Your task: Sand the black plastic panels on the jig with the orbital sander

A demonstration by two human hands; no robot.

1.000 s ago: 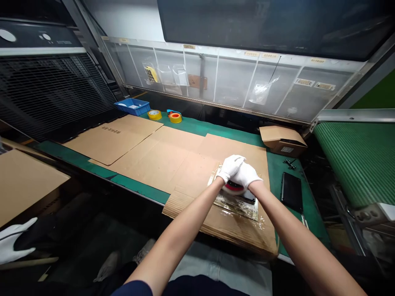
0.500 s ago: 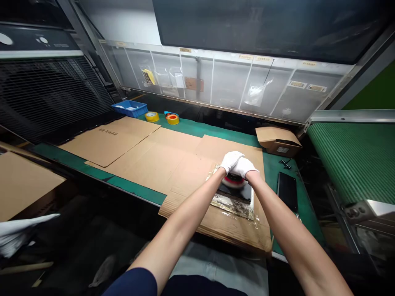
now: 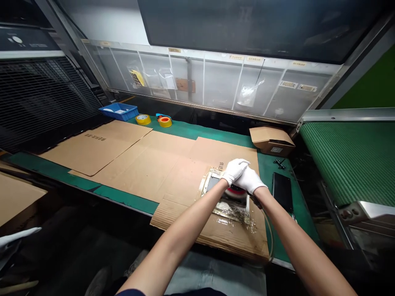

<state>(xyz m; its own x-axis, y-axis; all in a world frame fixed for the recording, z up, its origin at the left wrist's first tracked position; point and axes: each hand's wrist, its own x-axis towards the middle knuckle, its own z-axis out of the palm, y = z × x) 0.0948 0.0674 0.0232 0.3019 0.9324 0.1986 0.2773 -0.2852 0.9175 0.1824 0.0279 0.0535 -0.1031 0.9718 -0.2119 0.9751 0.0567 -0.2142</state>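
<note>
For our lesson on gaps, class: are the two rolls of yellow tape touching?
Apart. The head view shows a strip of green tabletop between the left roll and the right roll.

I count one round polisher (image 3: 237, 192), and going off that: two gloved hands over it, left hand (image 3: 235, 169) and right hand (image 3: 249, 180), one flat black panel (image 3: 282, 191) right of it, one cardboard box (image 3: 271, 140) behind it to the right, two tape rolls (image 3: 142, 122) and one blue tray (image 3: 119, 112) way back left, one green conveyor belt (image 3: 339, 160) farther right.
</note>
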